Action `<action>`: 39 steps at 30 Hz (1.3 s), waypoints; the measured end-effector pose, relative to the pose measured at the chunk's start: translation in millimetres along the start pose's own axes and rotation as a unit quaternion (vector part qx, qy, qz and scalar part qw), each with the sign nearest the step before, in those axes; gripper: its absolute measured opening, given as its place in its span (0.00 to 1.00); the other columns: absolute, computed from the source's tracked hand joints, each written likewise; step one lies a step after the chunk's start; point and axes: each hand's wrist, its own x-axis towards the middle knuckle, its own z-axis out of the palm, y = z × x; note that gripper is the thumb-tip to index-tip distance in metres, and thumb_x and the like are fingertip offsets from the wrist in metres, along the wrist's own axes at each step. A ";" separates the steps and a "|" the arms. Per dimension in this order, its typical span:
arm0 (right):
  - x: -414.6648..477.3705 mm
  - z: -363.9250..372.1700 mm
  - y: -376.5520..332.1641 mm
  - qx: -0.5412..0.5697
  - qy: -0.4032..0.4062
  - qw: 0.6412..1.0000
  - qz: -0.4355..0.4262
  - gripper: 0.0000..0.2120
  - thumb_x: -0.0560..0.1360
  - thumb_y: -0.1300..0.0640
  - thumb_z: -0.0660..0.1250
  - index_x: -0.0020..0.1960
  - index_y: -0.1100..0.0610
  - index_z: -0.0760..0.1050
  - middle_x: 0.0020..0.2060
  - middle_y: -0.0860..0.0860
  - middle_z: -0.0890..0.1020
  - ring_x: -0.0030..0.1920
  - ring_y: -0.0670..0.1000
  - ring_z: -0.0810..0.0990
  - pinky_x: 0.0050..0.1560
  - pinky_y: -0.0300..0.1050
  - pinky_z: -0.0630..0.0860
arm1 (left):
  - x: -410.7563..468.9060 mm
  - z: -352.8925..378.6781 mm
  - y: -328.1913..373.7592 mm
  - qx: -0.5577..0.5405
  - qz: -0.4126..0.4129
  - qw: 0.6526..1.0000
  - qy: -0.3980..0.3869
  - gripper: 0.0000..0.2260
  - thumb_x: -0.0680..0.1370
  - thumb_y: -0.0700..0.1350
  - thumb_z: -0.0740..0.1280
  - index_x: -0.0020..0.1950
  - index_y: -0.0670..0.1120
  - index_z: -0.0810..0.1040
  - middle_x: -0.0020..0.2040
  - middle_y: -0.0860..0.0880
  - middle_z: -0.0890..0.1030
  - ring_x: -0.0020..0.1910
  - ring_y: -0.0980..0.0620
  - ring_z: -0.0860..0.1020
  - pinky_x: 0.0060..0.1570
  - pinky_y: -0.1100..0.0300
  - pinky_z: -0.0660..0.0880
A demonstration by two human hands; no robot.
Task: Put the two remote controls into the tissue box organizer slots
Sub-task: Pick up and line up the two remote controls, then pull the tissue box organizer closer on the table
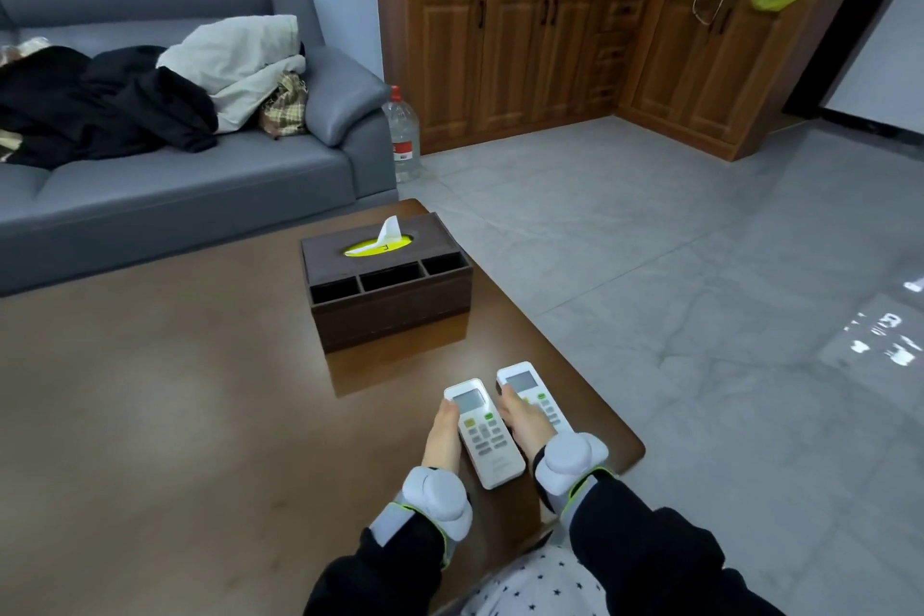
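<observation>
Two white remote controls lie side by side near the front right corner of the brown table. My left hand lies along the left edge of the left remote, fingers touching its side. My right hand rests on the left side of the right remote and covers part of it. Both remotes still lie flat on the table. The dark brown tissue box organizer stands farther back, with three empty slots along its near side and a white tissue sticking up.
A grey sofa with piled clothes stands behind the table at left. A clear water bottle is on the floor by the sofa arm. Wooden cabinets line the back wall. Grey tiled floor lies to the right.
</observation>
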 end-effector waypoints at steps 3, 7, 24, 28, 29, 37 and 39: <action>4.3 -4.6 -16.7 -0.064 0.038 0.996 -0.039 0.21 0.80 0.49 0.49 0.34 0.54 0.70 0.36 0.52 0.75 0.40 0.54 0.73 0.50 0.45 0.66 | 6.9 -25.2 30.4 0.059 0.083 0.991 0.088 0.18 0.82 0.40 0.53 0.71 0.36 0.66 0.72 0.39 0.69 0.70 0.42 0.68 0.66 0.59 0.64; 24.3 -9.8 -52.4 -0.059 0.054 0.990 -0.116 0.19 0.80 0.53 0.54 0.66 0.61 0.71 0.65 0.58 0.75 0.66 0.56 0.71 0.63 0.42 0.65 | 22.9 -68.8 94.0 0.064 0.207 0.962 0.168 0.17 0.80 0.37 0.58 0.67 0.36 0.72 0.70 0.39 0.72 0.70 0.43 0.69 0.70 0.56 0.63; 157.7 1.2 -139.3 -0.085 0.043 0.989 -0.114 0.21 0.81 0.57 0.53 0.72 0.61 0.63 0.73 0.57 0.65 0.72 0.57 0.64 0.72 0.47 0.58 | 112.4 -108.5 175.0 0.095 0.137 0.969 0.182 0.25 0.80 0.44 0.58 0.76 0.45 0.58 0.76 0.45 0.63 0.74 0.44 0.63 0.75 0.49 0.59; 166.7 9.8 -135.9 -0.040 0.038 0.993 -0.102 0.21 0.80 0.56 0.55 0.72 0.60 0.63 0.73 0.56 0.66 0.72 0.58 0.65 0.73 0.48 0.59 | 120.6 -110.3 174.4 0.124 0.134 0.968 0.172 0.23 0.79 0.39 0.56 0.75 0.45 0.60 0.74 0.43 0.67 0.73 0.41 0.65 0.74 0.47 0.59; 167.9 10.4 -135.9 -0.033 0.038 0.994 -0.101 0.22 0.80 0.56 0.56 0.72 0.60 0.63 0.73 0.57 0.66 0.72 0.58 0.66 0.74 0.49 0.59 | 121.6 -109.7 174.8 0.130 0.135 0.968 0.169 0.23 0.79 0.38 0.55 0.75 0.45 0.60 0.74 0.42 0.67 0.73 0.41 0.65 0.74 0.47 0.58; 175.9 13.8 -135.3 0.038 0.040 0.995 -0.084 0.21 0.78 0.61 0.56 0.71 0.59 0.64 0.71 0.59 0.69 0.66 0.56 0.70 0.72 0.51 0.63 | 125.9 -108.9 171.9 0.120 0.138 0.962 0.203 0.27 0.78 0.34 0.53 0.77 0.48 0.56 0.75 0.45 0.65 0.72 0.41 0.66 0.72 0.52 0.62; 176.4 14.1 -133.9 0.043 0.043 0.995 -0.083 0.21 0.78 0.61 0.57 0.71 0.59 0.66 0.70 0.59 0.69 0.68 0.59 0.70 0.71 0.51 0.64 | 125.9 -110.1 171.9 0.111 0.138 0.962 0.206 0.27 0.78 0.33 0.53 0.77 0.48 0.56 0.75 0.45 0.66 0.71 0.41 0.67 0.72 0.51 0.62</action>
